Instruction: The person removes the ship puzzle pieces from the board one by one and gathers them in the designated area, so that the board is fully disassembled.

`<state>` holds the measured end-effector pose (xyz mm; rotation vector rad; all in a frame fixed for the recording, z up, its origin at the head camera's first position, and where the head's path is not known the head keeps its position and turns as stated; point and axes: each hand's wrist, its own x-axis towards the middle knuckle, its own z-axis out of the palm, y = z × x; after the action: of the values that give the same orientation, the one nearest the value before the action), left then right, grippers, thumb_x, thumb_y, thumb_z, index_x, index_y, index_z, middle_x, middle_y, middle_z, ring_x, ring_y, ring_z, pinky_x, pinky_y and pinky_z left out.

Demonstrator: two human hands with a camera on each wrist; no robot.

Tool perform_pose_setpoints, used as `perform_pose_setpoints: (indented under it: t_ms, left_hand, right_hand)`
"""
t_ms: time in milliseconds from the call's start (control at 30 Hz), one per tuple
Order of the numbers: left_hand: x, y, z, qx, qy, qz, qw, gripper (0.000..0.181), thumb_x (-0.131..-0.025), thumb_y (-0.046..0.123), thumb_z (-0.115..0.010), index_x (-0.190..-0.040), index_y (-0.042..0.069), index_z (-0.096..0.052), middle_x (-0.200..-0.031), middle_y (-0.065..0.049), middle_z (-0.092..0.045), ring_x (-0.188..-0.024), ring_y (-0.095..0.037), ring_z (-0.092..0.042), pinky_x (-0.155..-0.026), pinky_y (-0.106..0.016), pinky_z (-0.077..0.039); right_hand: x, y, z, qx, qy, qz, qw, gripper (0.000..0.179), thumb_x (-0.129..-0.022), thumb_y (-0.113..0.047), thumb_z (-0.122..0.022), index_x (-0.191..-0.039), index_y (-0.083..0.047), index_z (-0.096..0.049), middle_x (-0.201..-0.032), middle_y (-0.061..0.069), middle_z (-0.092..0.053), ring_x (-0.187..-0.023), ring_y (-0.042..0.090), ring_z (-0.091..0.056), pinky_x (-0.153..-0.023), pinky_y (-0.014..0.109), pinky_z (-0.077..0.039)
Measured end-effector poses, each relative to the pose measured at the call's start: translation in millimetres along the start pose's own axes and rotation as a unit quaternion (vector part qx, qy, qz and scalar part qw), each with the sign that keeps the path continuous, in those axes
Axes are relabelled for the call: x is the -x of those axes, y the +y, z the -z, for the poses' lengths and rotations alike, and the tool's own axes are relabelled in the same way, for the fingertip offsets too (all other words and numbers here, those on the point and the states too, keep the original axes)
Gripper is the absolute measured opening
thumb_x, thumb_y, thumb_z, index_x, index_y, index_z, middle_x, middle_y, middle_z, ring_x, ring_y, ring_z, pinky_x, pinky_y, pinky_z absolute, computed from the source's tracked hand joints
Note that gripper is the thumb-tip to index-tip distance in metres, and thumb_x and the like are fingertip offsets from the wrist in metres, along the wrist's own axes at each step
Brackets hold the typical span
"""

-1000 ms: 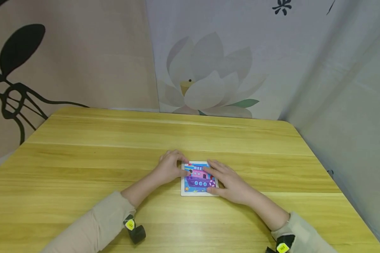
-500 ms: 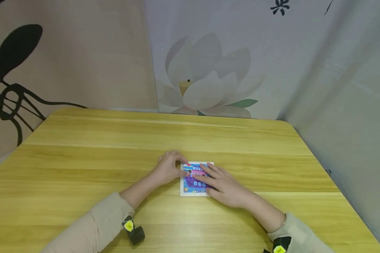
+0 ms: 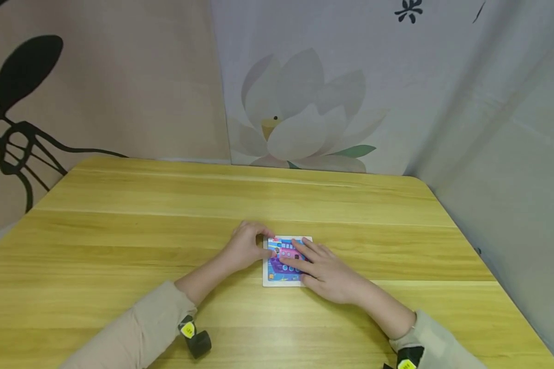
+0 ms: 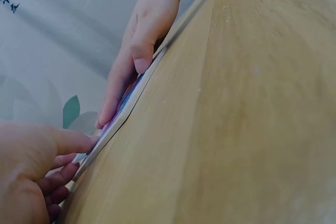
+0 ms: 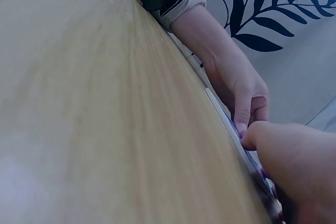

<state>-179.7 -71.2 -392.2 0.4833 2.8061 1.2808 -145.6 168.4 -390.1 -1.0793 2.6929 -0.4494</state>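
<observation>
A small square picture board [image 3: 283,277] lies flat on the table, with a white border and a pink and purple ship on blue. At its upper left corner, my left hand [image 3: 245,249] has its thumb on the picture and its forefinger at the top edge. My right hand [image 3: 333,273] lies over the board's right part with fingers spread and fairly straight, covering some of the ship. In the left wrist view, fingers of the left hand [image 4: 26,169] curl at the end of the thin board [image 4: 137,94]. The right wrist view shows the board [image 5: 224,115] edge-on.
The wooden table [image 3: 166,189] stretches around the board on all sides. Behind it hangs a pale curtain [image 3: 166,77] with a printed lotus. A black wrist camera [image 3: 198,343] is strapped to the left sleeve [image 3: 138,323].
My right hand has slid left across the board, its fingers now reaching nearer the middle of the picture. The left hand has stayed at the corner almost unmoved.
</observation>
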Motion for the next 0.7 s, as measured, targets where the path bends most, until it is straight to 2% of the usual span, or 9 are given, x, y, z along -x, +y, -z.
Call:
perform_pose_setpoints:
  t_ms: [467,700]
  left_hand:
    - [-1.3,-6.8,2.3,0.057,-0.005,-0.034,0.9978,0.029,-0.074,0.006,-0.082,-0.102,0.01,-0.073,-0.101,-0.001,-0.066,-0.093,-0.02,-0.048,-0.08,-0.037,-0.042]
    - [-2.6,-12.2,7.0,0.099,-0.006,-0.014,0.995,0.015,-0.083,0.007,-0.075,-0.097,0.012,-0.075,-0.093,0.002,-0.066,-0.088,-0.017,-0.057,-0.078,-0.034,-0.047]
  right_hand:
    - [-0.2,1.1,0.7,0.012,0.003,0.021,0.9997,0.045,-0.103,-0.028,-0.038,-0.147,-0.035,-0.037,-0.159,0.004,-0.009,-0.144,0.029,-0.001,-0.111,0.055,-0.008]
    - [0.9,-0.9,1.1,0.013,0.005,0.019,0.9997,0.045,-0.102,-0.028,-0.039,-0.147,-0.036,-0.037,-0.159,0.004,-0.009,-0.144,0.03,-0.002,-0.111,0.055,-0.009]
